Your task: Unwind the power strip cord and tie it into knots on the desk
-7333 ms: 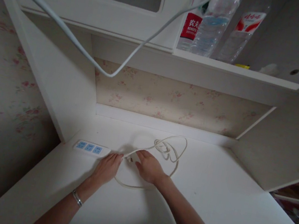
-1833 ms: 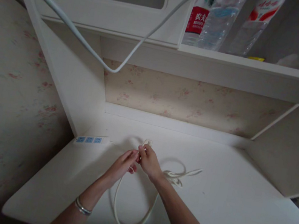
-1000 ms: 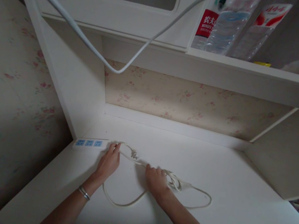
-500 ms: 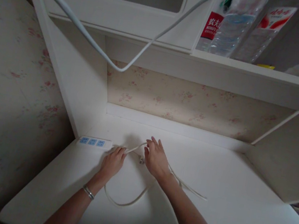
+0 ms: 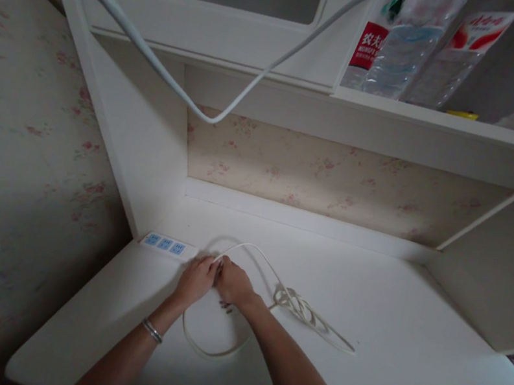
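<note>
A white power strip point(image 5: 165, 245) with blue sockets lies at the left on the white desk. Its pale cord point(image 5: 257, 250) rises in an arc from between my hands and runs right into a loose bundle. My left hand point(image 5: 195, 282) is closed on the cord just beside the strip's right end. Pressed up against it, my right hand point(image 5: 235, 282) has curled fingers around the cord too; the fingertips are partly hidden. Below the right hand, the plug point(image 5: 225, 306) rests on the desk, its prongs showing. Another stretch of cord curves below both hands.
The bundled cord point(image 5: 301, 308) lies right of my hands on the desk point(image 5: 393, 320). Overhead, a thick white cable point(image 5: 207, 118) hangs across the view. Plastic bottles point(image 5: 401, 52) stand on the upper shelf point(image 5: 446, 120). Side panels and a papered wall point(image 5: 324, 171) enclose the desk.
My right hand has moved left and down to meet my left hand, its fingers now curled in. The cord between them has become a raised loop, and the bundle at right is uncovered.
</note>
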Demonstrator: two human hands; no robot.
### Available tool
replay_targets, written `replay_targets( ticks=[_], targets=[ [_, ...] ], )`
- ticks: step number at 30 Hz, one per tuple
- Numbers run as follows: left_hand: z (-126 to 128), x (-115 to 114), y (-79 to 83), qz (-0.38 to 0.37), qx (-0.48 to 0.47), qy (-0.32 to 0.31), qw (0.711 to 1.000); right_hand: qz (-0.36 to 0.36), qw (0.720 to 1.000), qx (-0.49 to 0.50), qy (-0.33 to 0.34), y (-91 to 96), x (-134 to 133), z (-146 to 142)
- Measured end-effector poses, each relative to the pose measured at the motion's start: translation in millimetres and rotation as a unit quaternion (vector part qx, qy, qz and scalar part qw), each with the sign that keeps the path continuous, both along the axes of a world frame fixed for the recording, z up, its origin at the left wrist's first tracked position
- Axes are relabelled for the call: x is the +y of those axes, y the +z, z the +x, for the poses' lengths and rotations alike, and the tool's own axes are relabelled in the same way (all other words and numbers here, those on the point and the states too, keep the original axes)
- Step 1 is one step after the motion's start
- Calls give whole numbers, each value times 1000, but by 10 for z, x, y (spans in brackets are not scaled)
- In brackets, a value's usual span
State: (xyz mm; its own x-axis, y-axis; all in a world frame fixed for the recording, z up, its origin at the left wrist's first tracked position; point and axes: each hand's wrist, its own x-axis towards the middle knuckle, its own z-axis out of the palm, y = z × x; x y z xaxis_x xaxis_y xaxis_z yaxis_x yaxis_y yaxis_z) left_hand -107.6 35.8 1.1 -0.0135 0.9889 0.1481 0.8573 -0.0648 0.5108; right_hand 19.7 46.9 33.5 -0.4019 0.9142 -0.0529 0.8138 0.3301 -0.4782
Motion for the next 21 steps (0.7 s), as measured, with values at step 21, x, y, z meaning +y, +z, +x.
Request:
replay_targets(
  ticks=[21],
  targets=[
    [-84, 125, -60, -66, -126, -50, 988, -136, 967, 168, -135, 384, -676, 1724]
  ],
)
